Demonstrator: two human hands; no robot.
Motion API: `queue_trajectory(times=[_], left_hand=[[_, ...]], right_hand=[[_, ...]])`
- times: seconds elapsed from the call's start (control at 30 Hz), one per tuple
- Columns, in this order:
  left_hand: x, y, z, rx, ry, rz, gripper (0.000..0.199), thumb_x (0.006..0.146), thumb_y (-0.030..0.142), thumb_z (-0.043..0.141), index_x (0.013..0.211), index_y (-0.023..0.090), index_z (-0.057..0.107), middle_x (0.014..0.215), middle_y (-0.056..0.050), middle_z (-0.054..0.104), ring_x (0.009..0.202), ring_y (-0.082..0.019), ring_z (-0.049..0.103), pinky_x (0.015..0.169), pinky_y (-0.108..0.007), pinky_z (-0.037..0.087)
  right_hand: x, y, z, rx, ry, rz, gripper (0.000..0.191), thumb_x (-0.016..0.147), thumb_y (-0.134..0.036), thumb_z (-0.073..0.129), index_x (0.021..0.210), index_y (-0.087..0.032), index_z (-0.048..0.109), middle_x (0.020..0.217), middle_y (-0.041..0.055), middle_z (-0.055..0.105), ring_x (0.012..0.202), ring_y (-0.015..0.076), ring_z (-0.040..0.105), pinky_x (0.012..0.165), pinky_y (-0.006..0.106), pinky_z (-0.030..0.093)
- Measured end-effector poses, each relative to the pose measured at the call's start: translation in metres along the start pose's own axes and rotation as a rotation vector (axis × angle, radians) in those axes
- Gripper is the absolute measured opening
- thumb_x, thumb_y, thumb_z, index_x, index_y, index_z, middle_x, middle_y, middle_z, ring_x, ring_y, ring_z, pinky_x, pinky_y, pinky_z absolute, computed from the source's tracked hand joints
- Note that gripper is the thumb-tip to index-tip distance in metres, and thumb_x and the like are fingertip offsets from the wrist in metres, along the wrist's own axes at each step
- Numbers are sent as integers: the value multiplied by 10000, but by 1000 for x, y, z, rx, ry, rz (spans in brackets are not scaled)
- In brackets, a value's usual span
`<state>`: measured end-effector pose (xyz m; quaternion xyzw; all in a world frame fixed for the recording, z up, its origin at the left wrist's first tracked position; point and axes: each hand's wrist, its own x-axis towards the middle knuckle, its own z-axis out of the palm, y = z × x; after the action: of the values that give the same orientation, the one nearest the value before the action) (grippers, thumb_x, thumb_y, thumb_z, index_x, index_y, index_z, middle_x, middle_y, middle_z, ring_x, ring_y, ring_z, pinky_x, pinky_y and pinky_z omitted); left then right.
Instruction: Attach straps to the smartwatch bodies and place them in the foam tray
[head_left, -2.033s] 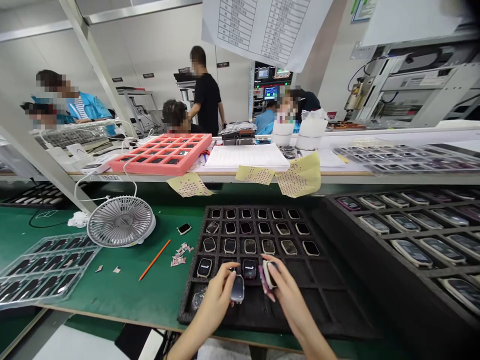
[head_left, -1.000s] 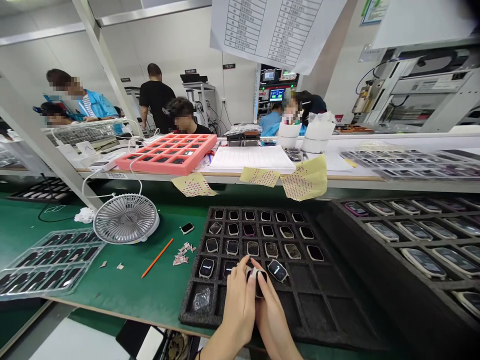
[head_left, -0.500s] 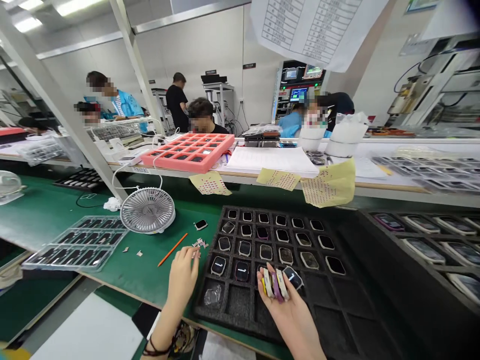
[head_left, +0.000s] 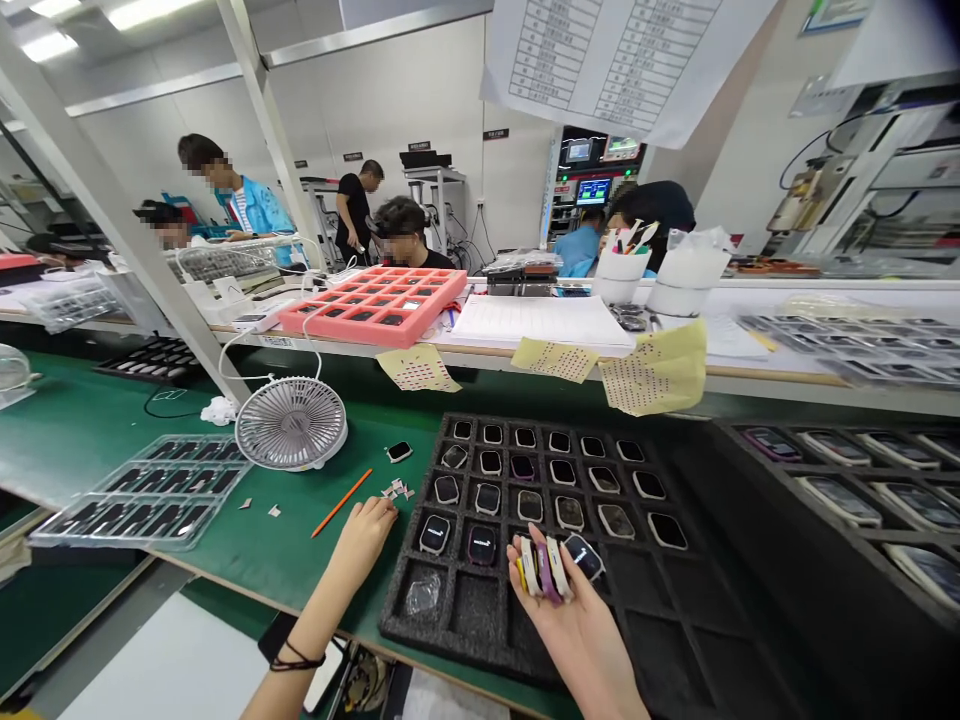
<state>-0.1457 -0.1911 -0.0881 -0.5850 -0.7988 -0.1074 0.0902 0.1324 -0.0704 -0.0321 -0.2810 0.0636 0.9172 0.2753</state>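
My right hand (head_left: 574,625) is over the black foam tray (head_left: 502,598), palm up, its fingers closed around a row of several smartwatch cases (head_left: 545,570), white, purple and yellow at the edges. Close beside them is a smartwatch (head_left: 583,556) with a lit screen. My left hand (head_left: 366,535) is low over the green bench, left of the tray, fingers bent and together beside a small pile of pale pieces (head_left: 397,489). Whatever its fingertips may hold is hidden. Smartwatches fill the tray's upper rows, and a clear plastic-wrapped item (head_left: 424,594) lies in a lower-left compartment.
An orange pencil (head_left: 342,503) and a white fan (head_left: 291,424) are left of the tray. A single watch (head_left: 399,452) lies behind the pale pieces. Clear trays (head_left: 142,490) of dark parts stand further left. Above runs a shelf with a pink foam tray (head_left: 360,328). People work beyond it.
My left hand has come down toward the bench, its fingers more bent. My right hand still holds the watch cases in nearly the same place. The view has shifted slightly.
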Motion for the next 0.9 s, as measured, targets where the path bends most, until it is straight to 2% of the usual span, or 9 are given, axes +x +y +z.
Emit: queue_trajectory(times=[0.13, 0.2, 0.27, 0.33, 0.43, 0.5, 0.57, 0.7, 0.9], left_hand=[[0, -6, 3, -28, 72, 30, 274, 926, 167, 402, 851, 159, 665, 940, -104, 681, 855, -234, 587, 711, -342, 429], [2, 1, -3, -46, 130, 24, 290, 942, 201, 379, 866, 160, 655, 937, -103, 676, 867, -235, 583, 736, -350, 433], [5, 22, -18, -164, 219, -14, 275, 952, 263, 387, 907, 172, 642, 948, -90, 660, 908, -221, 576, 789, -344, 440], [8, 55, -38, -559, 321, -121, 227, 930, 319, 460, 896, 181, 637, 938, -72, 636, 920, -198, 569, 824, -314, 446], [11, 114, -60, -1119, 142, -184, 261, 891, 387, 523, 796, 177, 645, 840, -42, 586, 844, -167, 559, 776, -264, 453], [12, 145, -65, -1335, 28, -246, 291, 851, 429, 570, 759, 167, 655, 805, -28, 526, 820, -155, 537, 792, -259, 446], [14, 161, -62, -1447, -16, -309, 330, 817, 471, 601, 732, 157, 657, 814, -25, 478, 835, -156, 517, 813, -263, 436], [14, 164, -55, -1538, -35, -361, 375, 773, 519, 633, 706, 150, 643, 864, -35, 466, 887, -171, 502, 842, -273, 424], [14, 158, -58, -1508, -47, -378, 389, 752, 539, 644, 726, 150, 643, 906, -46, 468, 901, -177, 496, 790, -257, 437]], right_hand=[[2, 3, 1, -63, -74, -27, 304, 667, -263, 776, 940, -132, 748, 952, 127, 735, 899, 252, 696, 826, 350, 551], [3, 7, 1, -100, -90, -56, 377, 589, -274, 837, 934, -152, 749, 943, 122, 738, 894, 254, 698, 841, 357, 540], [5, 11, 1, -141, -94, -113, 437, 560, -318, 861, 956, -175, 743, 956, 119, 737, 915, 260, 693, 867, 375, 524], [5, 17, 0, -183, -109, -195, 481, 582, -374, 853, 1009, -195, 724, 989, 114, 732, 953, 265, 682, 908, 403, 498], [4, 27, 0, -238, -151, -309, 495, 658, -432, 802, 1086, -214, 684, 1030, 102, 720, 1015, 265, 657, 982, 460, 437], [2, 32, -1, -271, -179, -363, 482, 710, -445, 761, 1126, -226, 657, 1043, 92, 715, 1054, 264, 637, 1014, 496, 401], [0, 36, -2, -296, -204, -403, 478, 751, -443, 727, 1172, -240, 627, 1062, 82, 707, 1084, 264, 618, 1031, 516, 378], [0, 36, -4, -304, -229, -433, 498, 788, -459, 685, 1227, -247, 583, 1066, 80, 701, 1091, 274, 610, 1033, 532, 367], [-1, 35, -5, -332, -216, -466, 521, 813, -476, 654, 1268, -250, 536, 1085, 80, 689, 1104, 268, 598, 1030, 522, 368]])
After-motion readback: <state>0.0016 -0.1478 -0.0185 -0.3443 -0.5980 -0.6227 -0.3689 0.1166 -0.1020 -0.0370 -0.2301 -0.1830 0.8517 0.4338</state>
